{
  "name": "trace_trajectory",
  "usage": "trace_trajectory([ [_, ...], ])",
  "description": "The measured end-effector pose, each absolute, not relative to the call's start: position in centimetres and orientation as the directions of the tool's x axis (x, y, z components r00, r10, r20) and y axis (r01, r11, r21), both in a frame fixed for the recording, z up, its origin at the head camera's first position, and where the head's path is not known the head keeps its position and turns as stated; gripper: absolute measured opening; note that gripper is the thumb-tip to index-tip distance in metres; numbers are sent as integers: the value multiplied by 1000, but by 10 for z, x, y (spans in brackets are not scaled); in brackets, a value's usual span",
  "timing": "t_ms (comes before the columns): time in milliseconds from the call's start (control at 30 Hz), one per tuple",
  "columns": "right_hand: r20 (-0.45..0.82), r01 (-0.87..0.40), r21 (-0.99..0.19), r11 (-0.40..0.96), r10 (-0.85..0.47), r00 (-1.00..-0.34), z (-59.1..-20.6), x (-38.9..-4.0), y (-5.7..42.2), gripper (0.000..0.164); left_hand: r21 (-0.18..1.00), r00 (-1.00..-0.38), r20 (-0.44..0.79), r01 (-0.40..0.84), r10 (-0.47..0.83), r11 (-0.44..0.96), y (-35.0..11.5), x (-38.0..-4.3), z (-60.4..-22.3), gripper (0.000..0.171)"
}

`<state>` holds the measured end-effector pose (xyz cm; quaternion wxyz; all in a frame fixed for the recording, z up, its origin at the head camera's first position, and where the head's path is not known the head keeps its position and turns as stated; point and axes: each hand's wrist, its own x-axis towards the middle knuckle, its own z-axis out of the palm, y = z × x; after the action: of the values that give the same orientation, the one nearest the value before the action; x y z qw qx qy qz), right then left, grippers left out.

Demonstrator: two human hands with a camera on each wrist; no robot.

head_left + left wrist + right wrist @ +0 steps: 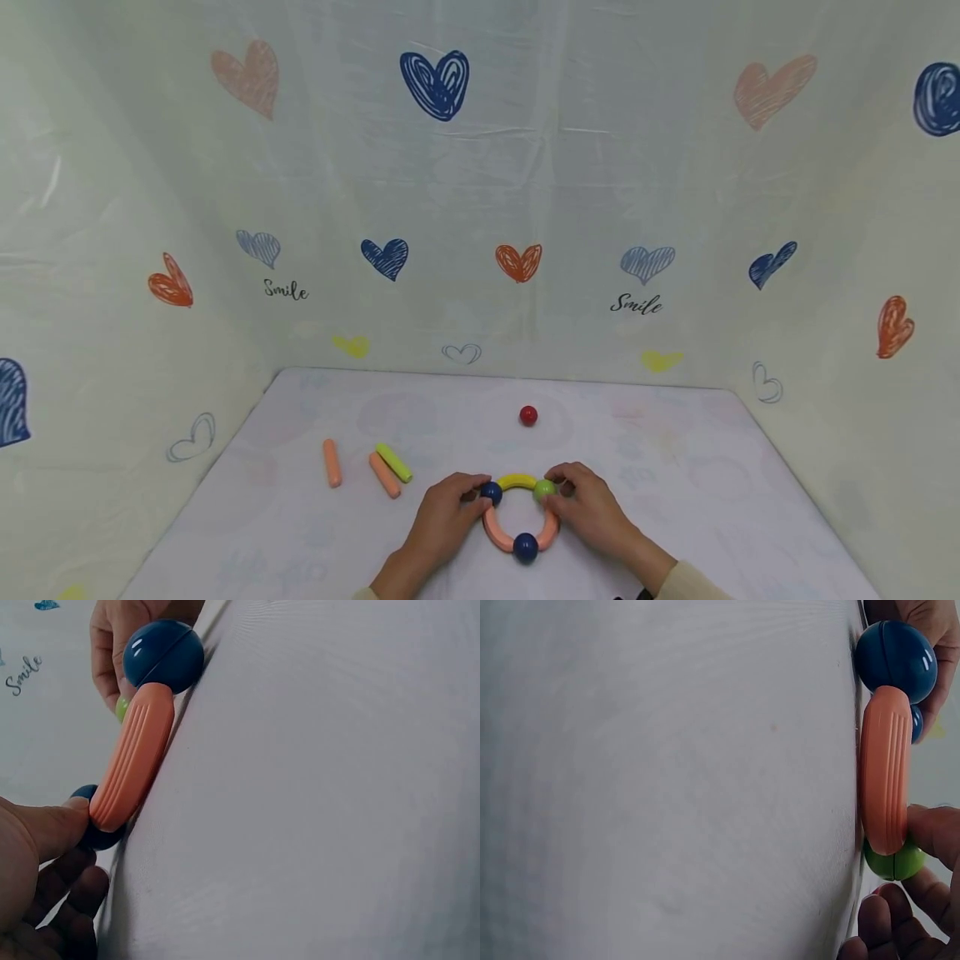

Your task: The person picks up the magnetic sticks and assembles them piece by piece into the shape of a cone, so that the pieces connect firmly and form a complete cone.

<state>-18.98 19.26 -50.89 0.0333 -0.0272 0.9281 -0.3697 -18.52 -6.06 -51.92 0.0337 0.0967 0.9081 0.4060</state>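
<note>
Ring (495, 533) apparently being joined: left hand (445, 518) pinches its far-left blue ball (491, 493), right hand (588, 505) its far-right green ball (544, 490). Next move probably calls for pressing both snug.

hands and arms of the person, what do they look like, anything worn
The left hand and right hand are bare, with no gloves or rings visible. The left sleeve, just a sliver in view, and the right sleeve are pale beige. A small black item beside the right sleeve is unclear.
</note>
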Motion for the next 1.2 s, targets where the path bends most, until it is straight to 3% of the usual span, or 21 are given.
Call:
trace_trajectory([
  [1200,-58,-3,-697,717,-61,-996,-509,-189,192,32,744,-988,-2,102,156,660,-52,-190,-521,35],
])
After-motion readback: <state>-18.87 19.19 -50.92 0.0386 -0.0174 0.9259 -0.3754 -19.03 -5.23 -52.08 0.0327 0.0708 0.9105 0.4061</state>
